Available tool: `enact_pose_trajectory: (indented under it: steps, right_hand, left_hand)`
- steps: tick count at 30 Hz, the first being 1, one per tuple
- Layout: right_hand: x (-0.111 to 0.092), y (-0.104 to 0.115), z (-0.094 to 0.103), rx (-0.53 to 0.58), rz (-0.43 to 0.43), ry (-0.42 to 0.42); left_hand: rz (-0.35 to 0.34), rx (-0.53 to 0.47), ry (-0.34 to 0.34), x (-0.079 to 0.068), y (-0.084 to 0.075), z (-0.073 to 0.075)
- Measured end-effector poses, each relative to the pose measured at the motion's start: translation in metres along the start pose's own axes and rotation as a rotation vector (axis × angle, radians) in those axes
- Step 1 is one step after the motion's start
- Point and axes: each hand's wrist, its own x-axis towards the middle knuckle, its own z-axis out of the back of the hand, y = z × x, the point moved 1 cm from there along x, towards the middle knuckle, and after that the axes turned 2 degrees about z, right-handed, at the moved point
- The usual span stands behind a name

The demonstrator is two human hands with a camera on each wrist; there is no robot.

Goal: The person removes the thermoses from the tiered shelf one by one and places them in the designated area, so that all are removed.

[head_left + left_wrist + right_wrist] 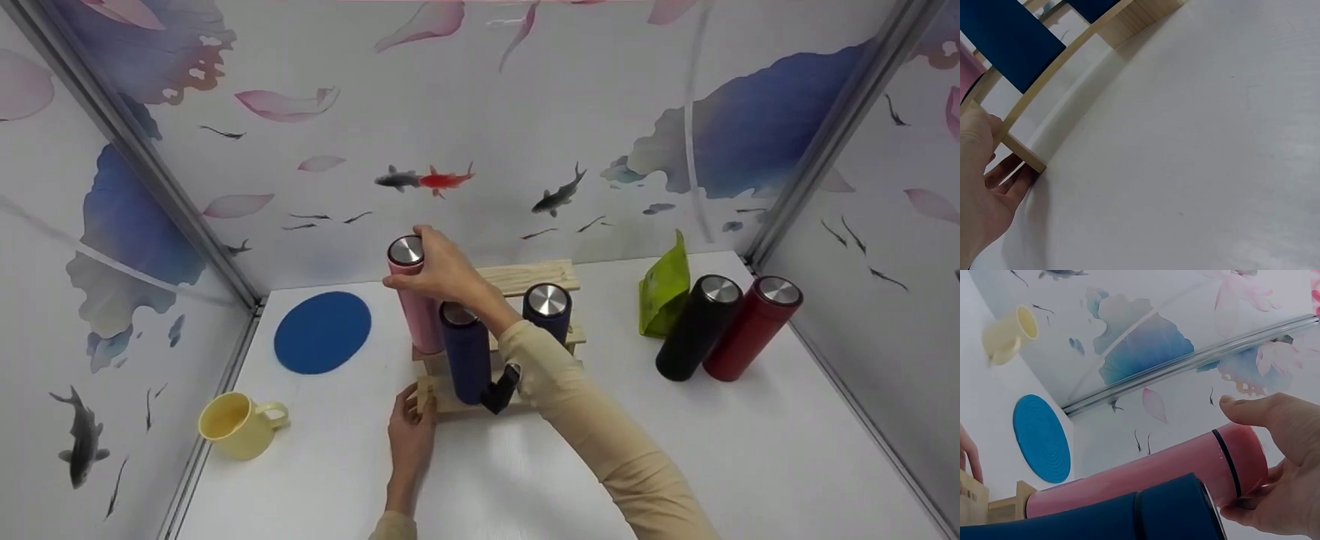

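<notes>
My right hand (pixel 450 271) is around the top of a pink thermos bottle (pixel 420 319), which stands upright on the left of a wooden rack (pixel 450 397). In the right wrist view its straight thumb is apart from the pink cap, while the other fingers lie along the cap's far side. My left hand (pixel 411 435) grips the rack's front left end, thumb on one side and fingers on the other, as the left wrist view also shows. A dark blue bottle (pixel 466 360) stands at the rack's front, partly covering the pink one. Another dark blue bottle (pixel 547 307) stands behind the right forearm.
On the left lie a round blue mat (pixel 322 332) and a yellow mug (pixel 238 427). To the right, a black bottle (pixel 694 330) and a red bottle (pixel 754 330) stand beside a green folded stand-up item (pixel 666 292). Printed panels (pixel 495 112) enclose the white table (pixel 750 465).
</notes>
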Motion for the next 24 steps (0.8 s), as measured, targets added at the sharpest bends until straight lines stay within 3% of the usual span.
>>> enact_pose_trajectory:
  steps: [12, 24]
  right_hand:
    - [-0.007, -0.005, -0.004, 0.054, -0.029, -0.136]
    - [-0.012, -0.013, -0.006, 0.068, 0.013, -0.300]
  left_hand:
    - [-0.006, -0.058, 0.013, -0.003, -0.002, 0.000]
    - [0.006, -0.006, -0.002, -0.002, -0.002, 0.000]
